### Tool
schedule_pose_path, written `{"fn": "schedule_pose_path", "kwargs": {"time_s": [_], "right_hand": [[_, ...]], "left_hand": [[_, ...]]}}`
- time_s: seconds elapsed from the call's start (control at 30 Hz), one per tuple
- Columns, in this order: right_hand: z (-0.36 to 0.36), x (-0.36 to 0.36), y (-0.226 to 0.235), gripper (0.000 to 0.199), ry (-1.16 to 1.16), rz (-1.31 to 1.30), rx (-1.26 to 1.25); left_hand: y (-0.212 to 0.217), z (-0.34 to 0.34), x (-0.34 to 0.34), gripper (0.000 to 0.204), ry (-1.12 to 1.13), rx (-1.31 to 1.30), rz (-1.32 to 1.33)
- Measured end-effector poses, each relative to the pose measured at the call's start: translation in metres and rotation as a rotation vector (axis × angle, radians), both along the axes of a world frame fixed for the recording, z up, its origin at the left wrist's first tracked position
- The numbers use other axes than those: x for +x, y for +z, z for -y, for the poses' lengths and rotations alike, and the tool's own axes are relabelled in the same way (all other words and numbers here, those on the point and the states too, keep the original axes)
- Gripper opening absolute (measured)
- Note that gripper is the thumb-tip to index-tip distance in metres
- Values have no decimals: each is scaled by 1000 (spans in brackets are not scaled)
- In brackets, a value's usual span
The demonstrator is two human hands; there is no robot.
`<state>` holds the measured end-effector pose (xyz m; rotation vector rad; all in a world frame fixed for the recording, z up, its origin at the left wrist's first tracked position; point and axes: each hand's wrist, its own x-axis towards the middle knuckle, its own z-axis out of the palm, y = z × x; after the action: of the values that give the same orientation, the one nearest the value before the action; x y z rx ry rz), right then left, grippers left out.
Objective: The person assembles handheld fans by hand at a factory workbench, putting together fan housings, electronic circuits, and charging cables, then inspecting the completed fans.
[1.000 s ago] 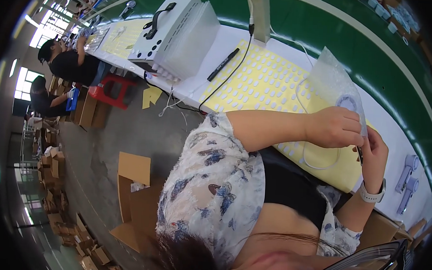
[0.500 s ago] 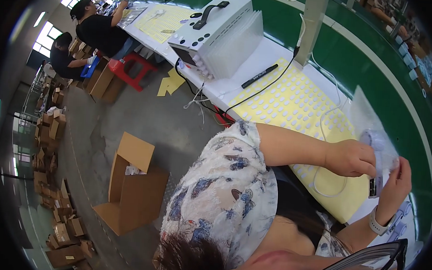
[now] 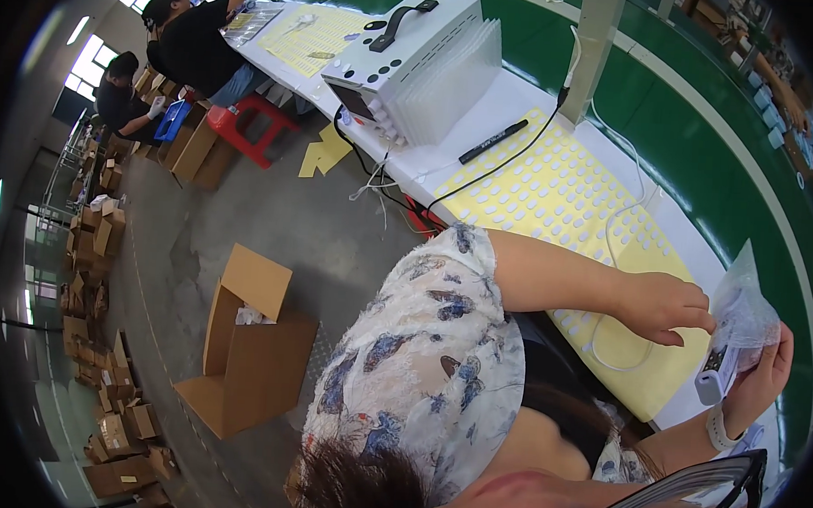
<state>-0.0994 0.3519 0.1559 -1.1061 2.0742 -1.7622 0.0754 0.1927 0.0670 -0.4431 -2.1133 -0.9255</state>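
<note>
While both hands meet over the yellow mat (image 3: 557,193), left hand (image 3: 666,307) fingertips pinching clear plastic bag (image 3: 744,313), right hand (image 3: 757,378) fingers curled around small white device (image 3: 715,373).

The clear plastic bag (image 3: 744,313) blurs the small white device (image 3: 715,373) inside.

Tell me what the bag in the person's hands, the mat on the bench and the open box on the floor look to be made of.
Clear bag: thin plastic film, probably; see-through, crinkled, with glossy highlights.
Yellow mat: looks like soft rubber or foam, matte, with rows of pale dots; which one is unclear.
Open box: brown corrugated cardboard, dull, with folded flaps standing up.
</note>
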Motion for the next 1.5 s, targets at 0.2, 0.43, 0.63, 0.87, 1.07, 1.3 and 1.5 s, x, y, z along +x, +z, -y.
{"fn": "schedule_pose_path", "kwargs": {"time_s": [0.2,0.43,0.63,0.87,1.07,1.3,1.5], "right_hand": [[15,30,5,19,0,304,-221],[16,31,-15,16,171,314,-53],[15,30,-21,16,204,469,-185],[15,38,-30,13,321,537,-180],[15,35,-50,13,252,528,-134],[24,44,-57,11,69,449,-53],[18,34,-64,8,192,362,17]], "left_hand": [[5,0,2,49,15,66,57],[4,0,2,43,39,28,34],[18,2,10,43,124,134,106],[16,2,10,41,110,354,218],[16,8,10,42,84,408,247],[22,14,15,45,99,448,83],[21,19,17,47,96,520,-31]]}}
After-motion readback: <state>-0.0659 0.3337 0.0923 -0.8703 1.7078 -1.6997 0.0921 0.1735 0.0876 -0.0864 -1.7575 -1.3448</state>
